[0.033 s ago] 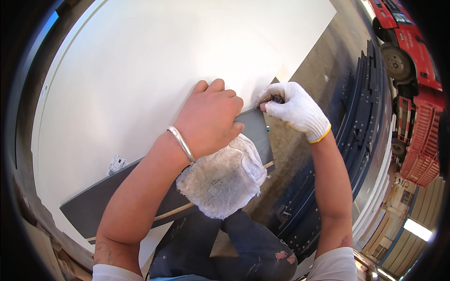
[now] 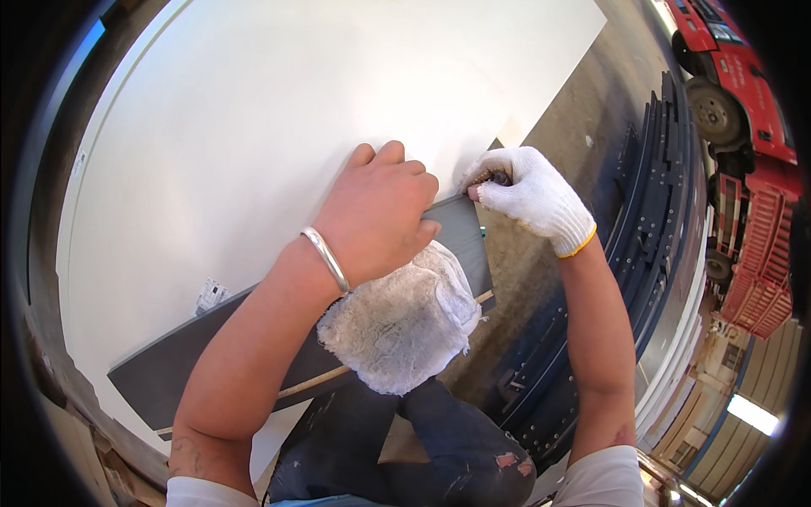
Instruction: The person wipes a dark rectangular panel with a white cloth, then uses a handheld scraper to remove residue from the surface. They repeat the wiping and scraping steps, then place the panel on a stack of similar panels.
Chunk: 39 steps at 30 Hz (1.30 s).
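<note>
My left hand (image 2: 376, 215), bare with a silver bangle, lies with curled fingers over the seam between a large white sheet (image 2: 253, 110) and a dark grey strip (image 2: 469, 241). Its fingertips are hidden, so whatever they grip cannot be made out. My right hand (image 2: 528, 194) wears a white knitted glove with bare fingertips showing. Thumb and finger pinch a small dark object (image 2: 501, 178) at the far right corner of the grey strip; most of it is covered. Below my left wrist, a wad of soiled white fabric (image 2: 405, 325) rests on the strip.
Long dark metal profiles with rows of holes (image 2: 650, 211) are stacked to the right, beyond a strip of concrete floor (image 2: 583, 93). A red truck (image 2: 756, 101) stands at the far right. A printed label (image 2: 211, 296) sits on the white sheet by the grey strip's edge.
</note>
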{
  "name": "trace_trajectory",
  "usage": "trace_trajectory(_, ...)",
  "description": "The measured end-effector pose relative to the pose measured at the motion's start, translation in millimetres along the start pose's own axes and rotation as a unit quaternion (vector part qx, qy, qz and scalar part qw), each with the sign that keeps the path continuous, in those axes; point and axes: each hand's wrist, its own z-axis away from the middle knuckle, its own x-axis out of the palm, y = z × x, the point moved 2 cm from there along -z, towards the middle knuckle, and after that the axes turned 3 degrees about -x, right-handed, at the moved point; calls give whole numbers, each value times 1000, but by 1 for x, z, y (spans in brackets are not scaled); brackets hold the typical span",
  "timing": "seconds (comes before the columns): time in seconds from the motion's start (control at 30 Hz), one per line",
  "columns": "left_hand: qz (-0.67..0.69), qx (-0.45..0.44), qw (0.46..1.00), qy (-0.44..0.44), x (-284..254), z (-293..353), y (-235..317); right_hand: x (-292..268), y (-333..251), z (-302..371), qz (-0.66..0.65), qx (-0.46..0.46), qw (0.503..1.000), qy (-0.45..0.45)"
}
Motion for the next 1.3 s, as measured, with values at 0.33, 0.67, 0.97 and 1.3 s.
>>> trace_trajectory(0.33,9,-4,1000,-2,0,0,1,9,4,10,-131,44,987,77)
trace_trajectory(0.67,-2,0,1000,-5,0,-1,1,2,11,9,-18,8,999,34)
trace_trajectory(0.97,-3,-9,1000,-13,-1,-1,3,10,-1,2,-24,-48,999,-1)
trace_trajectory(1.3,-6,-8,1000,-18,-1,0,2,3,9,11,-87,14,995,39)
